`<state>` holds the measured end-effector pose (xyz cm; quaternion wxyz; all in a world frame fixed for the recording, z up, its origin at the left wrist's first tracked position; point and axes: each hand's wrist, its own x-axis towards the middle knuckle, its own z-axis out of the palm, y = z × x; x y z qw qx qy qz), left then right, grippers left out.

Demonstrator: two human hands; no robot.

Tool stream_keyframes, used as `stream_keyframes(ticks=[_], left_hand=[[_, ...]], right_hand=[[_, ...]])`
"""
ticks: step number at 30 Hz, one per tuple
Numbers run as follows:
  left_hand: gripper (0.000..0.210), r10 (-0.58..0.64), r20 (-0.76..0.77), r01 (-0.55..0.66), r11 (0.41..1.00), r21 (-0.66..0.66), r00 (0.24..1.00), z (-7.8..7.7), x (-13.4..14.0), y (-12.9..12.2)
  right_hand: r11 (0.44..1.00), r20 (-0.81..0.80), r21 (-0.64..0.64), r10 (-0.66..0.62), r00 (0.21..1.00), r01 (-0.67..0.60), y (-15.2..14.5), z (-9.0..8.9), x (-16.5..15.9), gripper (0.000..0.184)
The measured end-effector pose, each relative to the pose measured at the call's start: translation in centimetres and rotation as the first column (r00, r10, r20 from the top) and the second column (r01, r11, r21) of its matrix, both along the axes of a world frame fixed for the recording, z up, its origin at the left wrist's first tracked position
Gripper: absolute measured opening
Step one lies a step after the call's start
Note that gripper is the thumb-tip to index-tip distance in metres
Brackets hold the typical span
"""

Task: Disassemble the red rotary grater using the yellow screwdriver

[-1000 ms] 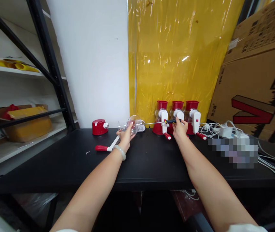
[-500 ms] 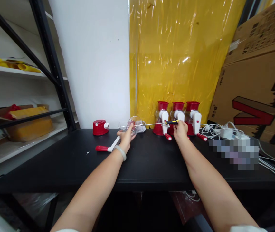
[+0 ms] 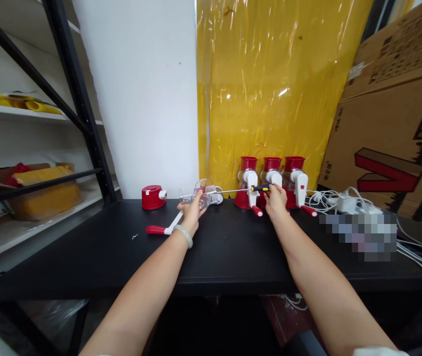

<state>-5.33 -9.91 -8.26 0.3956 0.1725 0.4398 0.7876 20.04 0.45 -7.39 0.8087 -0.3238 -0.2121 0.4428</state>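
Observation:
My left hand (image 3: 193, 211) is closed around a clear plastic grater body (image 3: 205, 187), which lies on its side just above or on the black table. In my right hand (image 3: 276, 199) is a screwdriver (image 3: 261, 188) with a black and yellow handle, held level. Its long shaft points left, and the tip meets the clear body; the exact contact spot is too small to make out. A crank handle (image 3: 156, 230) with a red grip and white arm lies beside my left wrist. Further left sits a red base (image 3: 153, 197) with a white knob.
Several red and white rotary graters (image 3: 248, 183) stand in a row behind my right hand. Tangled white cables (image 3: 344, 201) lie at the right, before a large cardboard box (image 3: 385, 123). Small screws (image 3: 134, 237) rest on the black table (image 3: 229, 252). A shelf rack (image 3: 85, 109) rises at left.
The screwdriver handle has turned a little in my right hand, showing more black. Its shaft still reaches the clear body. The view has shifted slightly.

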Motion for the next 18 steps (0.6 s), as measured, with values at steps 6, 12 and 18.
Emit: stream_keyframes(ticks=[6,12,18], left_hand=[[0.075,0.026,-0.094,-0.024,1.000,0.015,0.995,0.03,-0.28,0.21],[0.077,0.049,-0.086,-0.048,0.999,0.014,0.995,0.15,-0.59,0.37],[0.081,0.028,-0.088,-0.027,1.000,0.008,0.996,0.27,-0.47,0.22]], right_hand=[[0.996,-0.052,0.056,0.067,0.996,-0.064,-0.02,0.18,-0.09,0.010],[0.993,-0.061,0.098,0.067,0.996,-0.061,0.34,-0.10,-0.36,0.017],[0.986,-0.037,0.167,-0.004,0.999,0.010,0.26,-0.26,-0.88,0.020]])
